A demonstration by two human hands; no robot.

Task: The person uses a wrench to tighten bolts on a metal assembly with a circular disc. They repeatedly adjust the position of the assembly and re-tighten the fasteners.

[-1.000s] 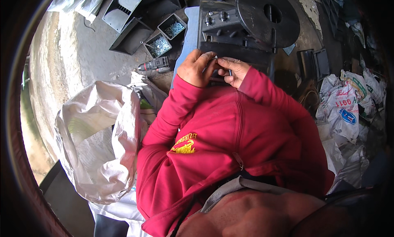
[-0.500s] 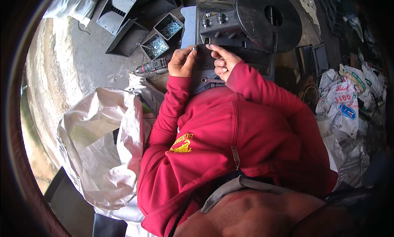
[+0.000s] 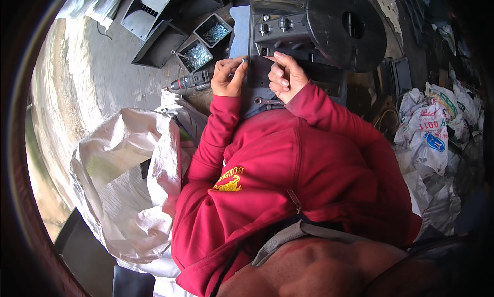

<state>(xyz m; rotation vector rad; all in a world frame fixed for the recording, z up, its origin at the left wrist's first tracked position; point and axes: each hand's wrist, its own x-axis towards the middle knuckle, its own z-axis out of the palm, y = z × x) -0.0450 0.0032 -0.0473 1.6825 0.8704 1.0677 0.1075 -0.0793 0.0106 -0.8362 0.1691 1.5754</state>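
My left hand pinches a small metal fastener between thumb and fingertips, beside the left edge of a black machine part. The part has a flat base with bolts and a big round black disc with a central opening. My right hand is at the near side of the part with its fingers curled in and its thumb raised. Its forefinger reaches the part's surface; anything in its grip is hidden. A wrench lies between me and the part.
Two black bins of small metal fasteners stand at the far left, near a cordless drill. Black trays sit beyond. A large white sack gapes at my left. Printed plastic bags are heaped at my right.
The black part with its disc has shifted a little to the right and nearer. My right hand has turned and its fingers have curled more; my left still pinches the fastener.
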